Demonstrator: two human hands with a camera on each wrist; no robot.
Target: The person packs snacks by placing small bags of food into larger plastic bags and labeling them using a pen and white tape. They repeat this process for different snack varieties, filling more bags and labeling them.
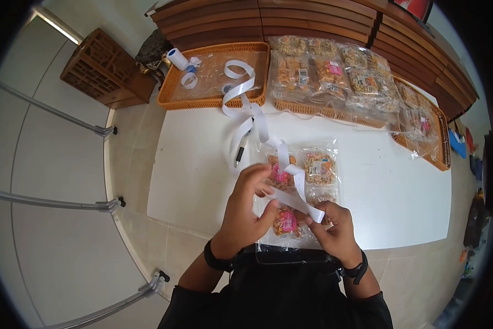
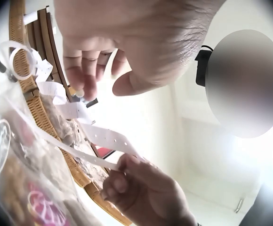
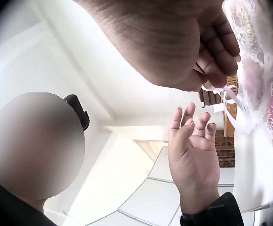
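A long white strip of labels [image 1: 290, 201] runs from the back basket down the table and folds over in front of the person. My right hand [image 1: 337, 229] pinches the strip's fold between thumb and fingers, as the left wrist view also shows with the strip [image 2: 110, 138] looping from the fingertips. Opposite it, my left hand [image 1: 247, 211] is raised beside the strip, fingers loosely bent and thumb apart, holding nothing. Below both hands lies a clear plastic bag [image 1: 334, 189] containing several snack packs [image 1: 319, 167], some with pink labels. The hands and strip partly cover them.
A black-and-white pen [image 1: 241, 152] lies left of the bag on the white table [image 1: 191, 181]. Behind it, a wicker tray [image 1: 167, 96] holds a white roll [image 1: 176, 58] and tape rings. Bagged snack packs [image 1: 367, 82] fill the baskets at the back right.
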